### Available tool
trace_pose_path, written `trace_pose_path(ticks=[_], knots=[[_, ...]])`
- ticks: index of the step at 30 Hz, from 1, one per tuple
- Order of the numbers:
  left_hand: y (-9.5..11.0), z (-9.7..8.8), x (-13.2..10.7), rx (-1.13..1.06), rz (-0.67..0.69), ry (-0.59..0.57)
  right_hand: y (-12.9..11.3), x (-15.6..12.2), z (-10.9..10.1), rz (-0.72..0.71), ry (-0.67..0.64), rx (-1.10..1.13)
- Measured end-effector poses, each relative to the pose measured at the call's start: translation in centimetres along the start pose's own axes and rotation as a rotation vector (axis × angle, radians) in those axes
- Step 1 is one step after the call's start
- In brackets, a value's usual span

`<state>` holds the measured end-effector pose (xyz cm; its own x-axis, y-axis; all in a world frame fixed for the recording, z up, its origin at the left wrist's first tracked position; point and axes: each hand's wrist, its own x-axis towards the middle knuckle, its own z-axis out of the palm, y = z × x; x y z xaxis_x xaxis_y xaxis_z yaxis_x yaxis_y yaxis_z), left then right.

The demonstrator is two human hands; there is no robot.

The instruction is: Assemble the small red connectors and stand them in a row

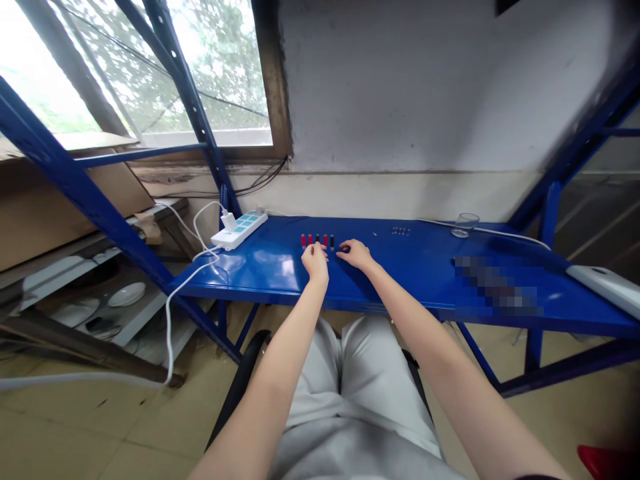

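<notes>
A short row of small upright cylinders stands on the blue table (267, 267), red ones such as the leftmost red cylinder (303, 241) mixed with black ones. My left hand (315, 261) is just in front of the row, fingers curled together and hiding the lower part of some cylinders. Whatever is between those fingers, if anything, cannot be made out. Beside the rightmost black cylinder (332, 242), my right hand (356, 255) rests low over the table with bent fingers slightly apart and nothing visible in them.
Several tiny metal pieces (401, 231) stand farther back, right of the hands. A clear glass (465, 225) is near the back right edge. A white power strip (240, 229) with cables lies at the left end. A blurred dark patch (495, 285) and a white object (607, 288) lie right.
</notes>
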<state>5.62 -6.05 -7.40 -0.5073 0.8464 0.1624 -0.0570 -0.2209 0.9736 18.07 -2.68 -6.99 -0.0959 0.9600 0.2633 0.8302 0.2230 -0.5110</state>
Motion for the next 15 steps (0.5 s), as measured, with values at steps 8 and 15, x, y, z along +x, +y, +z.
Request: trace_pose_path(ticks=[8,15], knots=[[-0.2,-0.1,0.1,0.013,0.000,0.001,-1.9,1.8,1.6,0.067,0.002,-0.074],[-0.2,-0.1,0.1,0.052,0.011,-0.048,-2.4,1.6,1.6,0.097,0.045,-0.018]])
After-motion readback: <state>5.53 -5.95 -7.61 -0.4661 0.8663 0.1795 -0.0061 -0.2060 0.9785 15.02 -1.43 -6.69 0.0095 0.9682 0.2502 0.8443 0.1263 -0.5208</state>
